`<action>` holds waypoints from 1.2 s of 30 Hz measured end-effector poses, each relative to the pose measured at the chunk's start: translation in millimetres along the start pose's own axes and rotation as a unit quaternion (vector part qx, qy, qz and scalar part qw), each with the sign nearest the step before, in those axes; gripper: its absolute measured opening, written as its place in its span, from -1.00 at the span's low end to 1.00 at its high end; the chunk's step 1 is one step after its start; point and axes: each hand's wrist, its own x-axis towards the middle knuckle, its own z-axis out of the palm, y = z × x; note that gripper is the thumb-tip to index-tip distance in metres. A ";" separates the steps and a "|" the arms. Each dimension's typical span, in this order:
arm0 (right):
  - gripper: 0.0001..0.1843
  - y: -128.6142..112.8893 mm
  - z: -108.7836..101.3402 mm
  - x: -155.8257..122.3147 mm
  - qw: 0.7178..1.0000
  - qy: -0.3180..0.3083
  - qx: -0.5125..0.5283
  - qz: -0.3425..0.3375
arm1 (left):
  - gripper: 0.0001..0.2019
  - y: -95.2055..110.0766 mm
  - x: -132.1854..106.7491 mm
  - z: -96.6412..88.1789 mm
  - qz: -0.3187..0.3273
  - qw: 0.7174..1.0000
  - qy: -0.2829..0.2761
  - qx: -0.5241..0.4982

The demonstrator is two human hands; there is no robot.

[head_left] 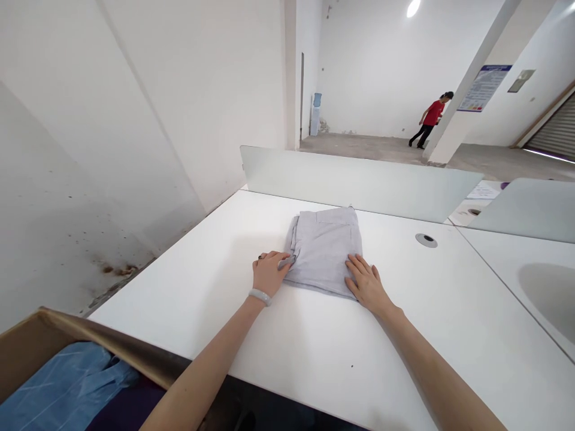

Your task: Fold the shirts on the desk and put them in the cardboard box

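A light grey garment [326, 245], folded into a rough rectangle, lies flat on the white desk [233, 239]. Seams and what looks like a pocket outline show on its upper face; layered folds stick out along its left side. My left hand [271, 269], with a pale bangle at the wrist and a ring, pinches a bit of the cloth at the lower left edge. On the lower right edge rests my right hand [366, 284], palm down with the fingers spread over the fabric.
An open cardboard box [58, 326] with blue clothing [67, 383] stands at the lower left. A frosted partition [359, 182] lines the desk's back edge. A round cable grommet [426, 240] sits to the right. Far behind, a person in a red shirt [433, 114] is near a pillar.
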 end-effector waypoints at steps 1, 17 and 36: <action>-0.47 0.1 0.2 0.1 1.000 0.001 0.001 0.000 | -0.80 2.2 2.3 0.5 0.002 1.000 -0.013 0.007; -0.46 -0.6 -1.2 0.8 1.000 -0.012 -0.007 -0.002 | -0.80 -1.0 33.0 21.3 -0.128 0.979 -0.012 -0.159; -0.67 -4.4 -36.8 -22.8 0.974 0.081 -0.012 -0.210 | -0.65 2.0 24.2 19.5 -0.076 0.995 -0.048 -0.033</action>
